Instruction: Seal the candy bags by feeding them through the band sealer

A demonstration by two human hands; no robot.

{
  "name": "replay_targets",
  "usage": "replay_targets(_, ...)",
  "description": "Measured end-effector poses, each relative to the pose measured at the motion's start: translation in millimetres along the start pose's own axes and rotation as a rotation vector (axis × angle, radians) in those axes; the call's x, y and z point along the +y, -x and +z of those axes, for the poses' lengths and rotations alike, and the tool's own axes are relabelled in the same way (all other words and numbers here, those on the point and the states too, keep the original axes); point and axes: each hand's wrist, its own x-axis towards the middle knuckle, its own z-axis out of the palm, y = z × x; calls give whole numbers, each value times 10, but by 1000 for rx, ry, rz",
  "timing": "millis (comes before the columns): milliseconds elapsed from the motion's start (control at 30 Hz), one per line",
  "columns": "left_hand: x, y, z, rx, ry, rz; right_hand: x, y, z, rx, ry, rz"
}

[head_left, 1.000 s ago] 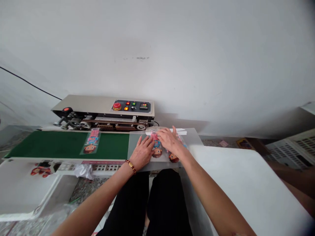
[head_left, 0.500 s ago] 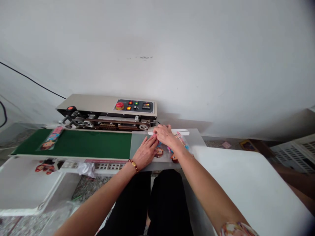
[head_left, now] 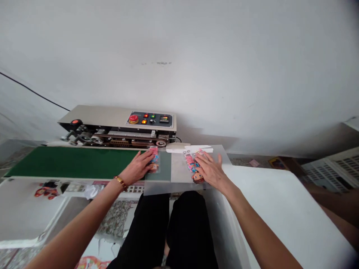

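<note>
My left hand [head_left: 137,168] lies with its fingers stretched out on a clear packet [head_left: 155,167]. The packet holds a pink strip and a small cartoon figure, and it lies at the right end of the green conveyor belt [head_left: 84,161], just in front of the belt sealing machine [head_left: 103,113]. Spread fingers of my right hand [head_left: 211,170] rest over another cartoon-figure piece [head_left: 198,177] with pink and blue parts, on the translucent sheet [head_left: 178,170] to the right. My fingers partly cover that piece, and more pink shows beneath them.
A red stop button [head_left: 133,119] and lit switches sit on the machine's panel. White plastic bins stand at the lower left [head_left: 25,216] and right [head_left: 280,201]. A white wall [head_left: 179,74] rises behind, and vented white crates [head_left: 331,172] stand at the far right.
My hands have moved apart. The left has slid left with a packet onto the belt's end; the right has moved right onto the pieces there. The packet at the belt's far left is gone from view.
</note>
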Motion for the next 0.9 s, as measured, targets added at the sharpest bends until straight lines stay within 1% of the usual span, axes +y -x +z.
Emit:
replay_targets(67,-127,112,-94,20,-70,-74,-79,-41,10,-1,30,-54)
replay_targets(100,-139,143,-131,43,-117,-122,-142,-90,10,7,36,-79)
replay_targets(167,-36,134,-164,105,-176,-193,-297,-219,2,37,43,-112)
replay_targets(200,76,90,-151,127,-171,-200,-379,-288,-3,49,46,-114)
replay_targets(267,380,-67,-60,139,-100,-149,-531,-410,-11,56,44,-90)
replay_targets(367,834,-370,166,88,-5,-41,-657,-518,-18,45,9,-56)
replay_targets(433,1005,-515,289,54,10,-22,-640,-525,-28,45,-11,-48)
replay_targets(467,1037,-552,325,37,10,-20,-601,-507,-36,51,-14,-37)
replay_targets(500,1036,-565,342,21,10,-20,-544,-473,-44,57,-14,-18)
replay_targets(567,961,-531,325,-11,14,-18,-389,-361,-55,70,-7,35)
replay_targets(667,755,-404,219,-46,21,-31,-109,-112,-30,75,7,114)
replay_targets(767,501,-250,98,-56,28,-66,110,123,46,88,46,132)
replay_targets(833,295,-124,27,-54,43,-78,157,202,94,93,73,93)
replay_targets(900,68,23,-37,-41,51,-90,101,191,120,102,82,47)
